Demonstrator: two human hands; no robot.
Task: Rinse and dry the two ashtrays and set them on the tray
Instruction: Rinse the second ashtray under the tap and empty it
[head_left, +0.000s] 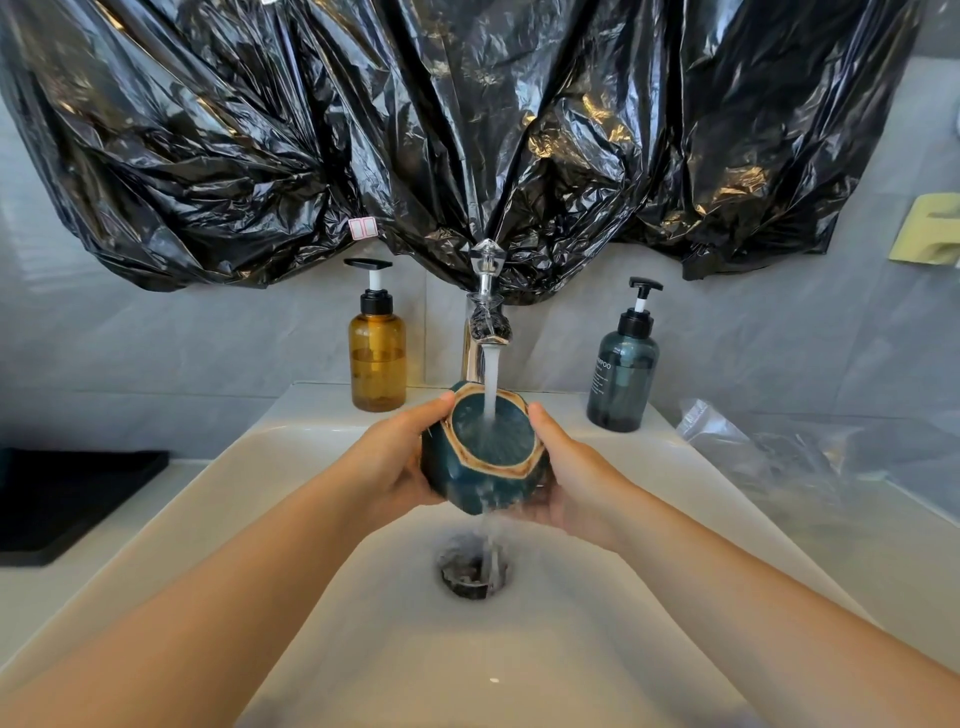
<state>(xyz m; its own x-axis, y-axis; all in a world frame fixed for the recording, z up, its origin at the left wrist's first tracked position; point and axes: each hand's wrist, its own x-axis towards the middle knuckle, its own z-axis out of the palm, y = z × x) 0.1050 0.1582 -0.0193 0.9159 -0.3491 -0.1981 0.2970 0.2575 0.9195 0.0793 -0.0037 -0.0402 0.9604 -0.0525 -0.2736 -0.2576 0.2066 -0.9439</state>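
- Your left hand (400, 457) and right hand (571, 483) clasp the glazed teal ashtray (483, 457), faceted, tan-rimmed.
- Below them, the smooth white sink (571, 649) lies open.

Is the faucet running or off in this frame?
Running. A white stream falls from the faucet into the ashtray and spills down toward the drain.

A pale desk (62, 592) surrounds a white sink (322, 415). On the sink's back ledge stand an amber pump bottle (377, 358) and a dark teal one (622, 379) (either side of the faucet (484, 332)). A black tray (67, 499) lies left; clear plastic wrap (769, 447) lies right.
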